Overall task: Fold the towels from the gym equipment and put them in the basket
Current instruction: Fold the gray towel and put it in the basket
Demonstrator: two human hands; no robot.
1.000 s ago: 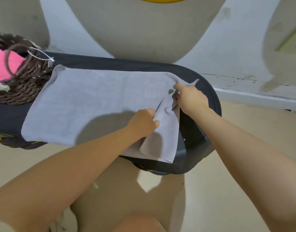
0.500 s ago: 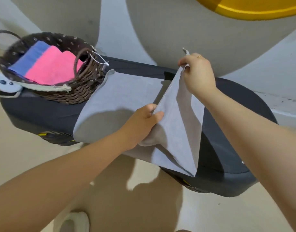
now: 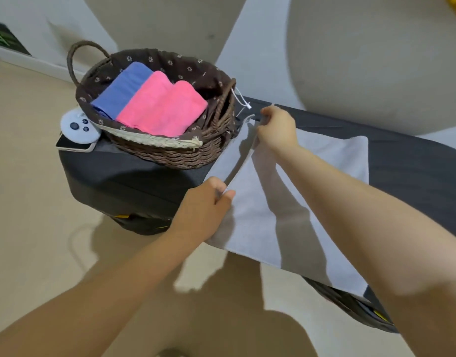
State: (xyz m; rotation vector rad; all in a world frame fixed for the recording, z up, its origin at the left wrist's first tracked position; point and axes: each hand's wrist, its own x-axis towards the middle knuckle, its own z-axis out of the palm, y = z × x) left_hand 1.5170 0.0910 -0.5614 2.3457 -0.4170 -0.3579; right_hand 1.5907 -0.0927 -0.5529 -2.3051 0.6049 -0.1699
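A grey towel (image 3: 332, 173) lies folded in half on the black padded bench (image 3: 134, 179). My right hand (image 3: 277, 128) pinches its far left corner, just beside the basket. My left hand (image 3: 205, 208) grips the near left corner at the bench's front edge. The brown wicker basket (image 3: 170, 155) with dark floral lining stands on the bench's left end. Inside it lie a folded pink towel (image 3: 162, 109) and a folded blue towel (image 3: 122, 90).
A white game controller (image 3: 78, 128) rests on a flat white device at the bench's left end, touching the basket. Beige floor surrounds the bench. A white wall with large shadows stands behind, and a yellow object shows at the top right corner.
Both hands carried the towel's right edge over to the left, laying it onto the left edge so the towel is doubled. The view swung left, bringing the whole basket into sight.
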